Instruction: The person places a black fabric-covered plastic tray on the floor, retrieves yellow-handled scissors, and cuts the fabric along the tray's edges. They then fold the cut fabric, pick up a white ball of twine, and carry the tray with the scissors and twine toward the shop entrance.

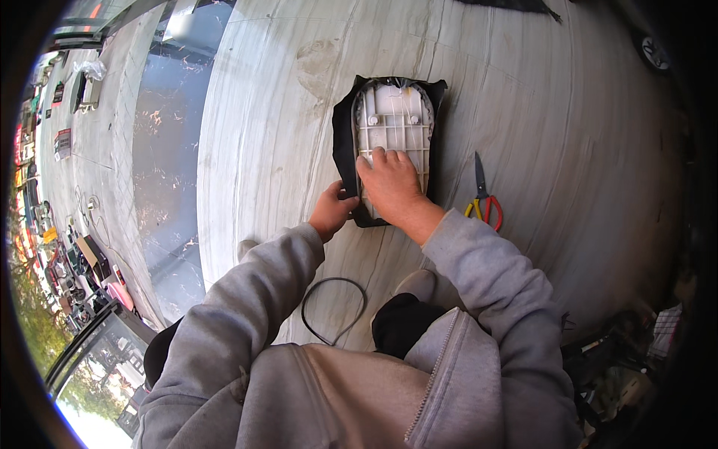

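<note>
On the floor in front of me lies an upturned seat, its white ribbed plastic base (389, 133) facing up. A black cover (343, 127) wraps around it, with its edge folded over and gathered at the far end. My left hand (332, 211) is closed on the cover at the near left side, thumb toward the base. Across the near half of the base rests my right hand (393, 185), its fingers pressed down on the ribs. To the right of the seat lie scissors (482, 196) with dark blades, one yellow handle and one red.
A dark cable loop (334, 310) lies on the floor near my shoe (416, 285). Cluttered goods (82, 269) line the far left. At the right rim are a wheel (655, 54) and some dark machinery (613, 382). A dark cloth (516, 4) shows at the top.
</note>
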